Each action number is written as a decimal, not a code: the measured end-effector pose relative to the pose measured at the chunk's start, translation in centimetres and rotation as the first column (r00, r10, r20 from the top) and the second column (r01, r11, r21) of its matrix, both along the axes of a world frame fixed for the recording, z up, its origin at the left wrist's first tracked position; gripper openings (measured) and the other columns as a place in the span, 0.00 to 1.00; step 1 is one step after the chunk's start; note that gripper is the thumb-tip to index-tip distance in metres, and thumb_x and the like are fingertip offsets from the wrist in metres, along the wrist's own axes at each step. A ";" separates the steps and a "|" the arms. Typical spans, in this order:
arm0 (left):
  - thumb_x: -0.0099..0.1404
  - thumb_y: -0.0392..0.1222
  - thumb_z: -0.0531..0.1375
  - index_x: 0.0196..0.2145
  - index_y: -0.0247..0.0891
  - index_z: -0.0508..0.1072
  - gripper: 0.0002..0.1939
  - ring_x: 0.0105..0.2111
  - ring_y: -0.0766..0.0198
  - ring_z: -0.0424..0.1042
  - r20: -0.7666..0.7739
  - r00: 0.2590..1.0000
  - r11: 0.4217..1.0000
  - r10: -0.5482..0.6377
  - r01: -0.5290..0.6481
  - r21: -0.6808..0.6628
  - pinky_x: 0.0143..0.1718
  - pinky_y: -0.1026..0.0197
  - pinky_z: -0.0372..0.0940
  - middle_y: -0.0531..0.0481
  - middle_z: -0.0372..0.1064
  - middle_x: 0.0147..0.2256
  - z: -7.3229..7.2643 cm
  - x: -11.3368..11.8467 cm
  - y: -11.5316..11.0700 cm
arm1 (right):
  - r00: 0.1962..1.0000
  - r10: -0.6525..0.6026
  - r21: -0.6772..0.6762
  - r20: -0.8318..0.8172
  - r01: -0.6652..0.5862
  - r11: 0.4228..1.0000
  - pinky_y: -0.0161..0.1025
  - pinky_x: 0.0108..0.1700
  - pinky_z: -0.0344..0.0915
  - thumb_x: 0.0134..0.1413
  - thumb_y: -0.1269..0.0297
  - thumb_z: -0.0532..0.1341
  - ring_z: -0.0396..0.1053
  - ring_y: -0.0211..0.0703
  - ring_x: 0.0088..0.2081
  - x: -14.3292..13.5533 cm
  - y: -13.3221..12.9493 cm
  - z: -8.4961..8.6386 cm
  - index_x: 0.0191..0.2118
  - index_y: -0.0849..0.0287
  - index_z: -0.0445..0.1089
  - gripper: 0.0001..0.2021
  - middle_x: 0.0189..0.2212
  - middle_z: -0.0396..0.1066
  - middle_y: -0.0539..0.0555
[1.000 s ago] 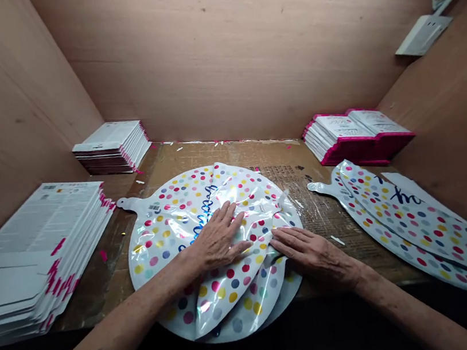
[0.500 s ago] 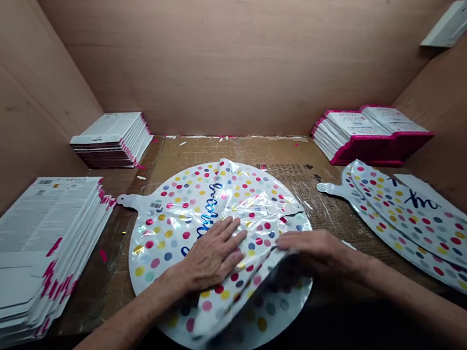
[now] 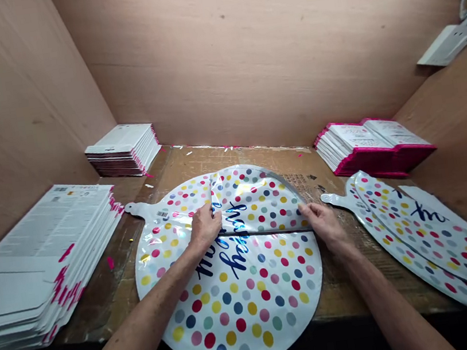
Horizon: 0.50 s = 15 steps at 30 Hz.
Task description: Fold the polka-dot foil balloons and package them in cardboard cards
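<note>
A flat round foil balloon (image 3: pixel 244 312), white with coloured dots and blue lettering, lies in front of me, its tab pointing left and its near side overhanging the table edge. A folded dotted foil section (image 3: pixel 259 206) lies over its upper right; I cannot tell whether it belongs to the same balloon. My left hand (image 3: pixel 204 225) is closed in a pinch at the left edge of this section. At its right corner, my right hand (image 3: pixel 325 224) grips the edge between thumb and fingers. More folded dotted balloons (image 3: pixel 437 233) lie to the right.
Printed white card sleeves with pink edges stand in a large stack (image 3: pixel 48 253) at left and a smaller stack (image 3: pixel 125 147) behind. Pink-edged packs (image 3: pixel 379 143) sit at back right. Cardboard (image 3: pixel 188 161) covers the table, with wooden panels (image 3: pixel 217 55) around it.
The folded foil section has gone from raised and slanted near me to flat at the balloon's upper right. My left hand has changed from flat to pinching; my right hand moved up and right.
</note>
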<state>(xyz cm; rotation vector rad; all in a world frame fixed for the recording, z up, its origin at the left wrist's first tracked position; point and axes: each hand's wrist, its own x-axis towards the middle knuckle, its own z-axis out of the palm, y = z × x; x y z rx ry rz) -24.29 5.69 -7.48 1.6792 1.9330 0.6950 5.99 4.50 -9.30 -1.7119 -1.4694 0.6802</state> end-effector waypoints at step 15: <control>0.69 0.58 0.48 0.65 0.28 0.55 0.36 0.68 0.39 0.41 -0.494 0.788 0.883 -0.368 0.462 0.079 0.65 0.39 0.42 0.33 0.46 0.67 -1.6 6.1 3.4 | 0.763 -0.219 0.122 0.608 0.184 0.975 0.38 0.27 0.51 0.53 0.59 0.54 0.59 0.42 0.23 -1.2 -2.5 0.1 0.24 0.56 0.64 0.11 0.19 0.65 0.51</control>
